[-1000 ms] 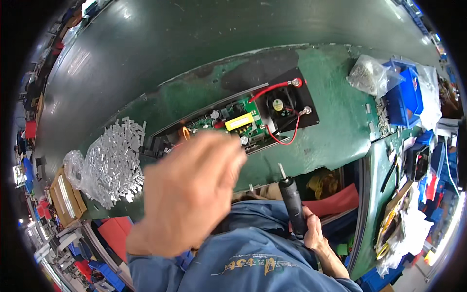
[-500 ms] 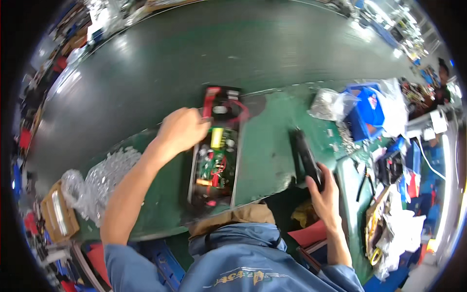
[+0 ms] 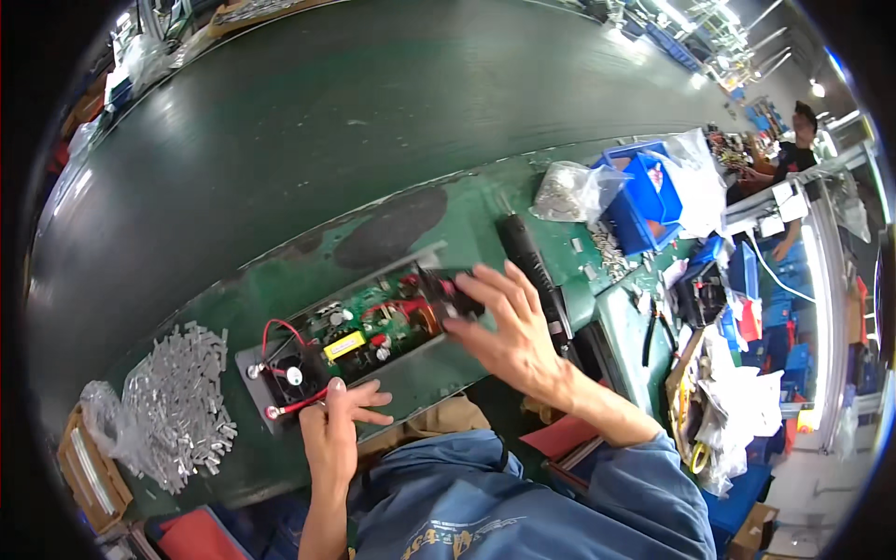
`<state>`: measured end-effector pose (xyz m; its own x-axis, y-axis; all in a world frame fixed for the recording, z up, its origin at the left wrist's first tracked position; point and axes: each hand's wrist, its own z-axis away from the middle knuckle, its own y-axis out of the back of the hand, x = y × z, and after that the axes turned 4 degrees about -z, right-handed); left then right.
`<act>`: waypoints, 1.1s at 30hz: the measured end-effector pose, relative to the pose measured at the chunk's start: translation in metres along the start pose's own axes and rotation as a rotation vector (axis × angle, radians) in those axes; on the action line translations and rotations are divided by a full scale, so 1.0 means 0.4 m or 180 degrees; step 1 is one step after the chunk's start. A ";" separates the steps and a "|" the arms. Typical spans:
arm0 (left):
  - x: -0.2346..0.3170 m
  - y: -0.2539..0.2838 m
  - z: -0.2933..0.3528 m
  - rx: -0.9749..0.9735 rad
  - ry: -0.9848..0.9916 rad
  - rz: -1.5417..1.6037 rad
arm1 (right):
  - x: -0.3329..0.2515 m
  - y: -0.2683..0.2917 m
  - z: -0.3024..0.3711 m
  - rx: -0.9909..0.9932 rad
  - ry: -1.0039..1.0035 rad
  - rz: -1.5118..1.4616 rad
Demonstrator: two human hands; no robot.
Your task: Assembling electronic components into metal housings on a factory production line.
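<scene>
An opened electronic unit lies slantwise on the green bench in front of me. Its metal tray holds a green circuit board, a yellow-wrapped component and, at the left end, a black fan with red wires on bolt terminals. My left hand is at the near edge beside the fan, fingers apart, one fingertip close to the red wire. At the other end, my right hand has its thumb and fingers around the black end panel, slightly blurred. A black electric screwdriver lies just beyond it, touched by neither hand.
Silvery small parts lie heaped at the left by a cardboard box. Blue bins and a bag of small parts stand at the right, with pliers nearer. A co-worker is at the far right.
The unit has turned from pointing away from me to lying crosswise, fan end left. My right hand has let go of the screwdriver and moved to the unit; my left hand has come nearer.
</scene>
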<state>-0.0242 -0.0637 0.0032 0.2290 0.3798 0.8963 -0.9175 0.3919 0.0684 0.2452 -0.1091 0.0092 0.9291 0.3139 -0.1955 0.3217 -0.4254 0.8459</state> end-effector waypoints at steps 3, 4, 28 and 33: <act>-0.009 -0.003 0.014 0.0001 -0.0586 -0.0821 | 0.070 0.045 -0.057 0.0169 0.0185 -0.0338; -0.013 -0.001 0.021 0.0018 -0.1027 -0.1733 | 0.098 0.076 -0.071 0.0416 -0.0087 -0.0362; 0.045 0.140 0.037 0.1292 -0.2554 -0.0992 | 0.632 0.163 -0.020 -0.0714 -0.2638 0.0856; 0.034 0.141 0.050 0.0786 -0.1668 0.0297 | 0.633 0.119 -0.013 -0.1033 -0.2319 0.1339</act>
<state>-0.0792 -0.0531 0.0279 0.0099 -0.0862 0.9962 -0.9890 0.1460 0.0225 0.4946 -0.0453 0.0026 0.8792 -0.4763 -0.0107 -0.0357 -0.0883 0.9955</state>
